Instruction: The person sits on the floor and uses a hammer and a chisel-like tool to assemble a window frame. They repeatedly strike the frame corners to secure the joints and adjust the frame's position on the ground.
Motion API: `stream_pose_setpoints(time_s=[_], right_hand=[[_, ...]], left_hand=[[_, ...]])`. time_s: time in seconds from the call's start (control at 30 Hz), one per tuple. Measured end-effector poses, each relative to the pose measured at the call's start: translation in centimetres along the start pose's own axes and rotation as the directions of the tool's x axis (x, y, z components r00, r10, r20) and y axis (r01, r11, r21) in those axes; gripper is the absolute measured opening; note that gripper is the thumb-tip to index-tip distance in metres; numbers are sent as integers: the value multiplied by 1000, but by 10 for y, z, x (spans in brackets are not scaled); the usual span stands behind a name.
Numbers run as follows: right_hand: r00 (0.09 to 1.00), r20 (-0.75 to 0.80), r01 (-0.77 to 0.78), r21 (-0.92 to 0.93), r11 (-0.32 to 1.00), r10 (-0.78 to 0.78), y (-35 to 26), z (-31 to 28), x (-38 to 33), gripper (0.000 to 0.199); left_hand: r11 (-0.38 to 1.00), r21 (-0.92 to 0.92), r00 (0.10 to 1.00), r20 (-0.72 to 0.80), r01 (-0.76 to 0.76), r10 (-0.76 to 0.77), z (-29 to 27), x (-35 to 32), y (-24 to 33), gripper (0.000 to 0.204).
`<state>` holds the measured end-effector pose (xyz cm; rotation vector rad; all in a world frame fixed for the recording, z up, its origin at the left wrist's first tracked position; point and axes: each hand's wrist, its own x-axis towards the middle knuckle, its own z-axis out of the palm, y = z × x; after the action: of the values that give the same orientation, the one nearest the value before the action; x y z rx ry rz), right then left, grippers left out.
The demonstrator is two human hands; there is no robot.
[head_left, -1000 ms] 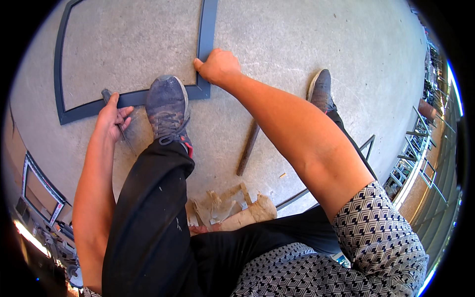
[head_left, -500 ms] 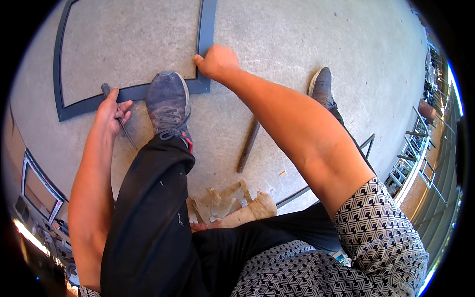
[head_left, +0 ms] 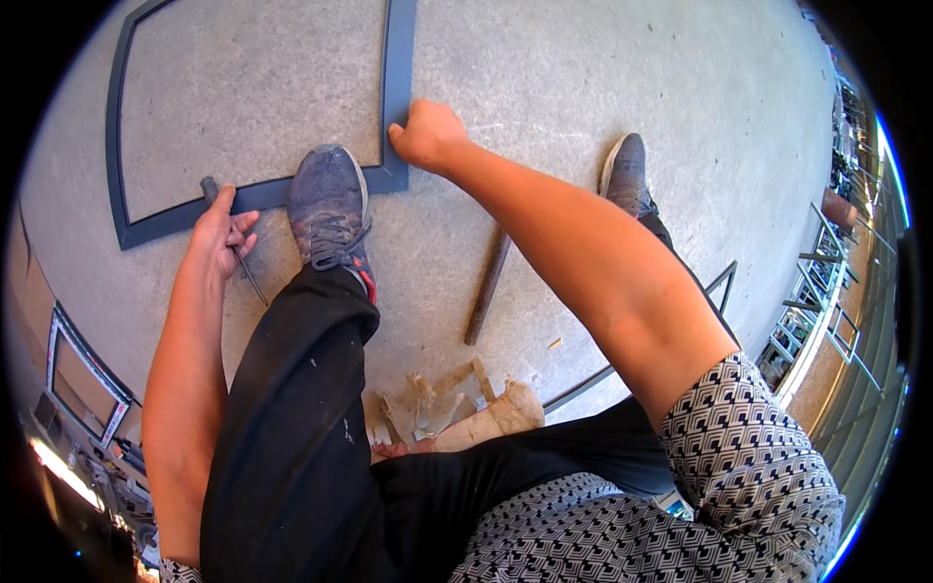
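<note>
A dark grey rectangular frame (head_left: 397,68) lies on the concrete floor, its far side cut off by the picture's upper edge. My left hand (head_left: 219,233) is at its near bar, closed around what looks like a screwdriver (head_left: 210,188). The dark handle points away from me, and the thin shaft comes out below my fingers. Beside the frame's near right corner, my right hand (head_left: 431,136) is a fist with the thumb against the side bar. Anything inside that fist is hidden. My left shoe (head_left: 328,194) covers part of the near bar, between my hands.
A brown rod (head_left: 488,290) lies on the floor under my right forearm. Torn brownish wrapping (head_left: 437,408) is heaped between my legs. My right shoe (head_left: 627,170) stands off to the right. Another frame (head_left: 83,374) is at the left, and metal racks (head_left: 812,287) line the right edge.
My right hand has shifted slightly down along the frame's side bar, toward the corner and its outer edge. The left hand keeps hold of the screwdriver. The view has moved slightly.
</note>
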<state>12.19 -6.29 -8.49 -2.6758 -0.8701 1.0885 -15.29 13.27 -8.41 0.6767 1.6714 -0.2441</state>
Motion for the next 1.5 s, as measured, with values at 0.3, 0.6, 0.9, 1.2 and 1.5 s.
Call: stream_pose_setpoints(time_s=[0.3,0.6,0.9,1.2,1.5], right_hand=[[950,-137,-225,325,918,281,73,7,-135,42],[886,-52,-441,207,873,460,138,70,-210,46],[890,110,-337,814,474,443,126,76,-218,29],[918,68,-281,808,518,391,72,63,-172,25],[899,64,-324,762,561,433,44,89,-173,21]], left_hand=[[999,-19,1000,-3,-26,26,-2,-1,-5,58],[998,-24,998,-29,-55,55,-2,2,-8,57],[998,-20,998,-20,-52,52,-7,11,-13,53],[998,-19,997,-47,-67,66,-1,10,-12,54],[997,-5,995,-54,-83,82,-2,11,-16,57]])
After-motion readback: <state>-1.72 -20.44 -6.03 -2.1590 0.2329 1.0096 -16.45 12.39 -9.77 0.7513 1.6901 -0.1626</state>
